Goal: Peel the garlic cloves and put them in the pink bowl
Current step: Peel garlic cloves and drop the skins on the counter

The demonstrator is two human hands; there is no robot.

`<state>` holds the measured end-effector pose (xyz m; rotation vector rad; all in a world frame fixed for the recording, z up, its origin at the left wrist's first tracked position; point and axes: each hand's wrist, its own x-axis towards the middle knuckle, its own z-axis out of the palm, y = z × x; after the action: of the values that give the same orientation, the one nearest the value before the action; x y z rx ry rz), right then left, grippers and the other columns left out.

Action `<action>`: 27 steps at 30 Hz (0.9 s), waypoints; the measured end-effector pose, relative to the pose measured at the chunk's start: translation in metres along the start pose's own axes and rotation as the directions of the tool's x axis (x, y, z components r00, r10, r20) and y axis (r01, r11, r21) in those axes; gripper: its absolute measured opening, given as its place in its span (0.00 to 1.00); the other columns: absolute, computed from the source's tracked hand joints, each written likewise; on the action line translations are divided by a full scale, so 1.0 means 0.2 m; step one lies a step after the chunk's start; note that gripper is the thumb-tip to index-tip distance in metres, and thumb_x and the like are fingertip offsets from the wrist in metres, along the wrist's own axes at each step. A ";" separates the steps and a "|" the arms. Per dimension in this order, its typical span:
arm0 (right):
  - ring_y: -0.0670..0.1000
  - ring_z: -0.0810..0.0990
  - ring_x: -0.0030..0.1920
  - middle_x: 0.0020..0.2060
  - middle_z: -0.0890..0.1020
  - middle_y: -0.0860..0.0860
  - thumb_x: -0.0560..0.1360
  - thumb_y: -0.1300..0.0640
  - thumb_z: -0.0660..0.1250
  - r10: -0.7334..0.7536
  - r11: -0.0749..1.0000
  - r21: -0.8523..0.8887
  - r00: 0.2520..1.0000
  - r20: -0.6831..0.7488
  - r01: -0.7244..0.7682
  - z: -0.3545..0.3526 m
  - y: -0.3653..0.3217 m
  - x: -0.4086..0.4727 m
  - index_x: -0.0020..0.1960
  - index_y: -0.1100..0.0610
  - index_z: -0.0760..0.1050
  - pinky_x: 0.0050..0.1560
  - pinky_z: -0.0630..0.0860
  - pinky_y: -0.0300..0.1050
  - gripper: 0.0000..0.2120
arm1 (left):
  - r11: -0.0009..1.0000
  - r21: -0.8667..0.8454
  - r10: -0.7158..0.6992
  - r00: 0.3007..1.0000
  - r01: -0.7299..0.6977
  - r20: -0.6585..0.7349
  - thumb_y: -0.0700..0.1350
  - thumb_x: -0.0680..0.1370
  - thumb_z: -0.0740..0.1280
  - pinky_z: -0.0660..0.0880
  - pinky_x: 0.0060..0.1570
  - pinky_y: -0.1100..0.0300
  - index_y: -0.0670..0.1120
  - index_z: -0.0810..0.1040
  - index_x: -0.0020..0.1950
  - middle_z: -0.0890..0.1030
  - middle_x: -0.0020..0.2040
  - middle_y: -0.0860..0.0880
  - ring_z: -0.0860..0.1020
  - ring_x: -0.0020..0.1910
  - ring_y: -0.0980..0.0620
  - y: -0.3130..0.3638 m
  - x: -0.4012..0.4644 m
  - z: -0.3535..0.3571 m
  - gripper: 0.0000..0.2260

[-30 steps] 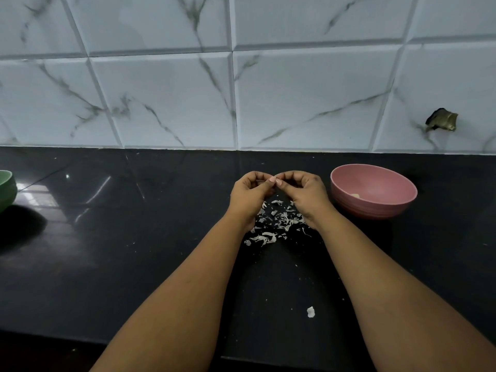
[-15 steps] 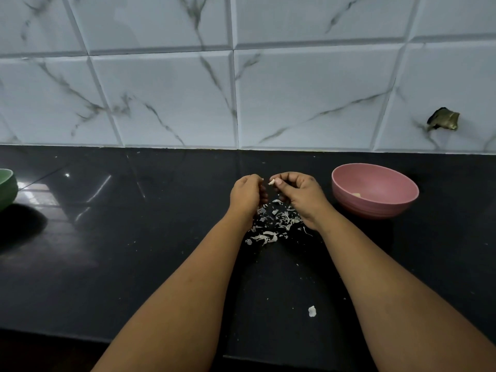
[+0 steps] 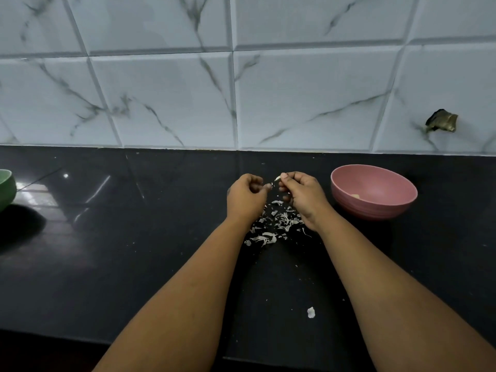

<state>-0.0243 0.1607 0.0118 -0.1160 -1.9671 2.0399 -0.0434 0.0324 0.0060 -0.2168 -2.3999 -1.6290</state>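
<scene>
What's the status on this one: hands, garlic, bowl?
Right hand pinches garlic clove; left hand curled, contents unclear. Pink bowl right, one piece inside. Peel scraps beneath; nothing blocking.

Head view. Landmark: pile of garlic skins (image 3: 276, 224) on the black countertop (image 3: 134, 251). Directly above the pile, the right hand (image 3: 302, 196) pinches a pale garlic clove (image 3: 277, 178) at its fingertips; the left hand (image 3: 245, 196), fingers curled, sits just left of the clove, whether it holds anything cannot be told. Right of the pile stands the pink bowl (image 3: 374, 205), a pale piece inside. Far left, a green bowl (image 3: 6, 189) at the frame edge. Nearer the viewer, a lone white scrap (image 3: 310, 312).
</scene>
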 end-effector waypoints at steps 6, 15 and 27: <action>0.44 0.75 0.39 0.37 0.78 0.49 0.79 0.56 0.65 0.000 0.999 -0.034 1.000 -0.016 -0.001 0.00 0.01 0.00 0.42 0.54 0.77 0.39 0.72 0.38 0.08 | 0.993 -0.113 -0.031 0.999 0.034 0.029 0.30 0.75 0.59 0.79 0.51 0.58 0.44 0.79 0.52 0.83 0.46 0.48 0.82 0.47 0.53 0.02 0.00 0.00 0.14; 0.50 0.79 0.43 0.39 0.82 0.51 0.77 0.54 0.68 -0.026 0.994 -0.110 0.999 -0.046 0.020 -0.02 0.02 0.00 0.40 0.53 0.79 0.44 0.75 0.44 0.08 | 0.983 -0.089 0.166 0.986 -0.162 0.035 0.45 0.73 0.76 0.77 0.43 0.70 0.47 0.82 0.50 0.83 0.42 0.54 0.80 0.42 0.61 0.02 -0.03 0.01 0.08; 0.54 0.78 0.41 0.40 0.83 0.59 0.76 0.54 0.69 -0.024 0.992 -0.126 1.000 -0.008 0.023 -0.01 0.03 0.00 0.40 0.53 0.81 0.48 0.79 0.56 0.07 | 0.991 -0.131 0.043 0.997 -0.034 0.071 0.42 0.78 0.69 0.72 0.37 0.62 0.43 0.82 0.46 0.81 0.37 0.51 0.74 0.33 0.58 0.03 -0.01 0.01 0.04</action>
<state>-0.0255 0.1633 0.0059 -0.1292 -2.0806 1.8963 -0.0397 0.0374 0.0096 -0.3496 -2.3284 -1.7903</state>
